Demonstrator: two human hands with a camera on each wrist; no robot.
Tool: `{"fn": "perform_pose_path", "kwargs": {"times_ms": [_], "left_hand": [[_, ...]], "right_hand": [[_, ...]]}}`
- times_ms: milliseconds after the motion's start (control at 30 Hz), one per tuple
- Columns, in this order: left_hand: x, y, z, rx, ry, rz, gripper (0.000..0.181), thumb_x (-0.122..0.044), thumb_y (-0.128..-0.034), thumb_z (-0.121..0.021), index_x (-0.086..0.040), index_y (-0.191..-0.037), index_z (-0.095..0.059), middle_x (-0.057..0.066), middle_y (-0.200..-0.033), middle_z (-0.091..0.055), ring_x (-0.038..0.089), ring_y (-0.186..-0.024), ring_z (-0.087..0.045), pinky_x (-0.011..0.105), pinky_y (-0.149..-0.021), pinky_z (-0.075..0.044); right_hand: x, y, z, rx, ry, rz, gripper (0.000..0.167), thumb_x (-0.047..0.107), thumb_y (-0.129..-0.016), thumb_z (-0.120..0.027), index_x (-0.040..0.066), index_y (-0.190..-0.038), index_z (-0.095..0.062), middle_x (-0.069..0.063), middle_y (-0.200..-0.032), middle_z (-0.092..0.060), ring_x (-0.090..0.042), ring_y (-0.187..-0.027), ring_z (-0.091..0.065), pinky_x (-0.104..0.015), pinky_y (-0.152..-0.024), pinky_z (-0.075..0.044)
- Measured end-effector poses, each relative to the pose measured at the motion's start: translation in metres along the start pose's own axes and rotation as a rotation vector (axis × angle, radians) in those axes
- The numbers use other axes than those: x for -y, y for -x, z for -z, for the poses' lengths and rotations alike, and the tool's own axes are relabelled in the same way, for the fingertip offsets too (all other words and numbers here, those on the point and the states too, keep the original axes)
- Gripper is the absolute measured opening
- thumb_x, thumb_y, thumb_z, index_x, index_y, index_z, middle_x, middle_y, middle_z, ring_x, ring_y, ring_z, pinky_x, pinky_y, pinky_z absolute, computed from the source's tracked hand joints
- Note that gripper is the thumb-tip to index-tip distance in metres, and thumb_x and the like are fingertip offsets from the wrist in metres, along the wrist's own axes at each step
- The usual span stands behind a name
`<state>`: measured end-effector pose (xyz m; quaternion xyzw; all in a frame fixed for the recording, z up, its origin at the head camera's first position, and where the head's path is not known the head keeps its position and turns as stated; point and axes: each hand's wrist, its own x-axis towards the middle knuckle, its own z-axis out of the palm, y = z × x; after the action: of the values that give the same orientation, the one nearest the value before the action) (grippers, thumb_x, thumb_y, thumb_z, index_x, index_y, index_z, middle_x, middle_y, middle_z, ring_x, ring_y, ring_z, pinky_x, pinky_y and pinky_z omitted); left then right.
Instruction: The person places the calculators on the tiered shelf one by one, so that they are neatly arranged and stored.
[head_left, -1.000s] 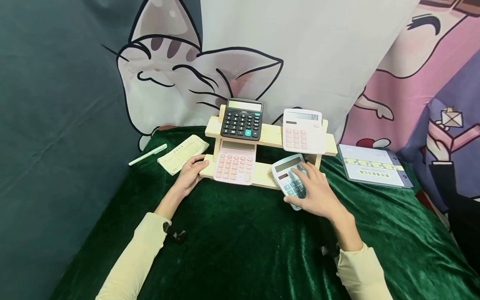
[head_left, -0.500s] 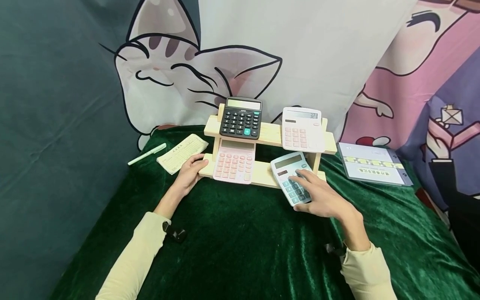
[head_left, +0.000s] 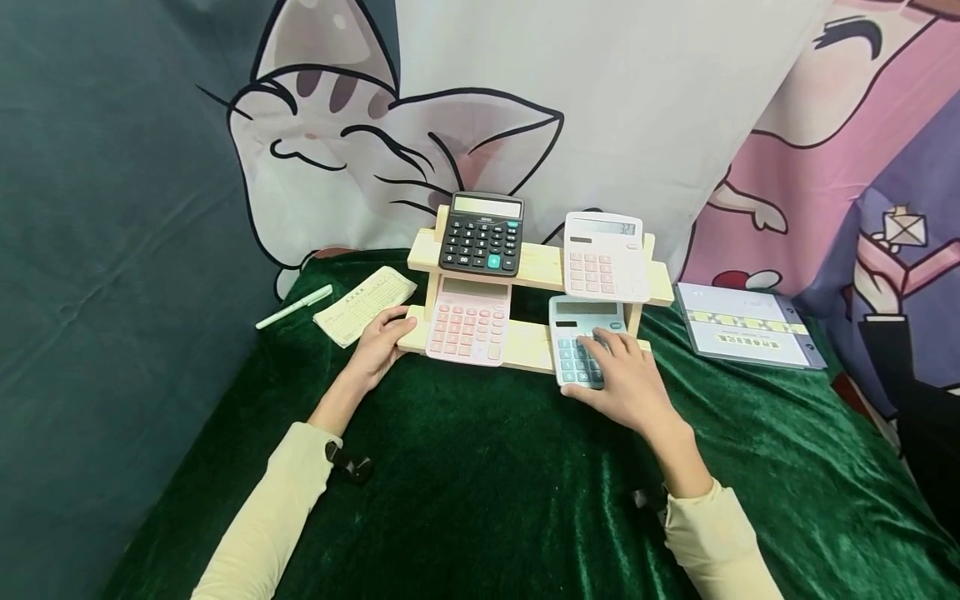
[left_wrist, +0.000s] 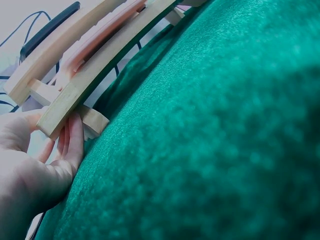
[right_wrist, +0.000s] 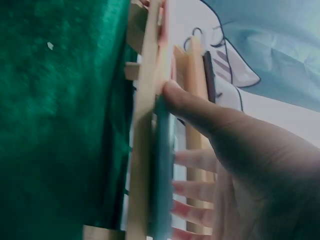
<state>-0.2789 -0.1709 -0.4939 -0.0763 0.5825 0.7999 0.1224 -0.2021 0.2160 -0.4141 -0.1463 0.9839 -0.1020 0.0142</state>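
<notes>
A two-tier wooden rack (head_left: 528, 347) holds several calculators. My left hand (head_left: 375, 350) grips the left end of its lower board; the left wrist view shows the thumb on one side and fingers beneath. My right hand (head_left: 628, 379) lies over a light-blue calculator (head_left: 567, 343) on the lower tier's right. The right wrist view shows fairly straight fingers touching its face and the thumb at its lower edge. Part of the keypad is hidden by that hand. A pink calculator (head_left: 467, 329) leans on the lower left, a black calculator (head_left: 480, 237) above it, and a white-and-pink calculator (head_left: 606, 258) at upper right.
Left of the rack lie a paper pad (head_left: 365, 307) and a pale green pen (head_left: 294, 307). A notebook (head_left: 750, 325) lies to the right. Green velvet cloth (head_left: 480, 483) covers the table; a printed curtain (head_left: 637, 100) hangs close behind the rack.
The light-blue calculator has turned from a slant to nearly straight and moved farther back on the lower board, with my right hand on it. My left hand stays on the rack.
</notes>
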Motion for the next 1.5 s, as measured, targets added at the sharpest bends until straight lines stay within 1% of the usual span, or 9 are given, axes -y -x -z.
{"fn": "perform_pose_path", "kwargs": {"times_ms": [100, 200, 300, 433, 733, 900, 1100, 1300, 1500], "left_hand": [[0.0001, -0.0011, -0.0007, 0.002, 0.003, -0.001, 0.055, -0.018, -0.1012, -0.060, -0.008, -0.148, -0.034, 0.012, -0.136, -0.050, 0.009, -0.101, -0.064, 0.021, -0.081, -0.056], [0.0000, -0.0019, -0.0016, 0.001, 0.006, 0.000, 0.054, -0.017, -0.1011, -0.060, -0.008, -0.148, -0.035, 0.012, -0.135, -0.050, 0.009, -0.100, -0.064, 0.021, -0.080, -0.056], [-0.0004, -0.0020, -0.0026, 0.001, 0.006, 0.002, 0.054, -0.018, -0.1009, -0.060, -0.009, -0.148, -0.035, 0.011, -0.134, -0.051, 0.008, -0.099, -0.065, 0.021, -0.080, -0.056], [-0.0011, -0.0017, -0.0041, 0.009, 0.005, 0.001, 0.054, -0.018, -0.1008, -0.060, -0.008, -0.147, -0.035, 0.010, -0.132, -0.052, 0.008, -0.099, -0.065, 0.021, -0.080, -0.056], [-0.0030, -0.0008, -0.0037, 0.009, -0.006, -0.011, 0.053, -0.017, -0.1009, -0.060, -0.007, -0.147, -0.035, 0.009, -0.128, -0.054, 0.007, -0.096, -0.065, 0.020, -0.079, -0.056], [-0.0024, -0.0018, -0.0038, 0.015, -0.006, -0.005, 0.055, -0.019, -0.1003, -0.062, -0.008, -0.148, -0.035, 0.010, -0.131, -0.053, 0.009, -0.099, -0.064, 0.021, -0.080, -0.056], [-0.0028, -0.0013, -0.0004, 0.003, -0.026, -0.001, 0.055, -0.020, -0.1010, -0.060, -0.008, -0.148, -0.034, 0.011, -0.134, -0.050, 0.009, -0.101, -0.063, 0.020, -0.080, -0.055], [-0.0028, -0.0003, 0.0020, 0.008, -0.020, 0.005, 0.056, -0.020, -0.1008, -0.061, -0.009, -0.148, -0.033, 0.006, -0.128, -0.052, 0.007, -0.097, -0.064, 0.019, -0.079, -0.055], [-0.0028, 0.0003, -0.0001, 0.000, -0.007, 0.011, 0.053, -0.019, -0.1012, -0.060, -0.009, -0.147, -0.035, 0.005, -0.125, -0.053, 0.006, -0.094, -0.065, 0.019, -0.076, -0.055]], "right_hand": [[0.0012, -0.0011, -0.0046, -0.041, 0.013, 0.008, 0.079, 0.059, -0.088, -0.067, 0.015, -0.149, -0.044, -0.021, -0.154, -0.035, -0.044, -0.136, -0.032, -0.066, -0.106, -0.029], [0.0008, -0.0006, -0.0066, -0.068, 0.016, 0.037, 0.071, 0.051, -0.092, -0.066, 0.013, -0.149, -0.045, -0.023, -0.153, -0.035, -0.045, -0.136, -0.033, -0.065, -0.104, -0.031], [-0.0004, 0.0006, -0.0066, -0.078, 0.019, 0.055, 0.064, 0.043, -0.095, -0.066, 0.012, -0.148, -0.046, -0.023, -0.152, -0.036, -0.045, -0.137, -0.032, -0.064, -0.103, -0.032], [-0.0018, 0.0013, -0.0060, -0.081, 0.023, 0.060, 0.062, 0.040, -0.096, -0.066, 0.012, -0.148, -0.046, -0.023, -0.152, -0.037, -0.045, -0.138, -0.031, -0.064, -0.103, -0.032], [-0.0032, 0.0006, -0.0054, -0.079, 0.019, 0.061, 0.064, 0.044, -0.095, -0.065, 0.013, -0.148, -0.047, -0.022, -0.151, -0.039, -0.043, -0.138, -0.033, -0.063, -0.104, -0.033], [-0.0054, 0.0009, -0.0050, -0.066, 0.014, 0.053, 0.064, 0.045, -0.095, -0.065, 0.015, -0.148, -0.046, -0.021, -0.152, -0.038, -0.042, -0.138, -0.032, -0.063, -0.105, -0.032], [-0.0040, -0.0015, -0.0058, -0.057, 0.011, 0.068, 0.064, 0.044, -0.095, -0.065, 0.015, -0.149, -0.045, -0.021, -0.152, -0.038, -0.043, -0.138, -0.032, -0.063, -0.106, -0.031], [-0.0027, -0.0022, -0.0040, -0.037, 0.020, 0.072, 0.065, 0.044, -0.095, -0.064, 0.016, -0.150, -0.044, -0.020, -0.153, -0.037, -0.043, -0.139, -0.032, -0.062, -0.107, -0.031], [-0.0036, -0.0013, -0.0007, -0.038, -0.004, 0.069, 0.064, 0.043, -0.095, -0.064, 0.014, -0.149, -0.046, -0.020, -0.152, -0.039, -0.041, -0.138, -0.035, -0.062, -0.105, -0.034]]}}
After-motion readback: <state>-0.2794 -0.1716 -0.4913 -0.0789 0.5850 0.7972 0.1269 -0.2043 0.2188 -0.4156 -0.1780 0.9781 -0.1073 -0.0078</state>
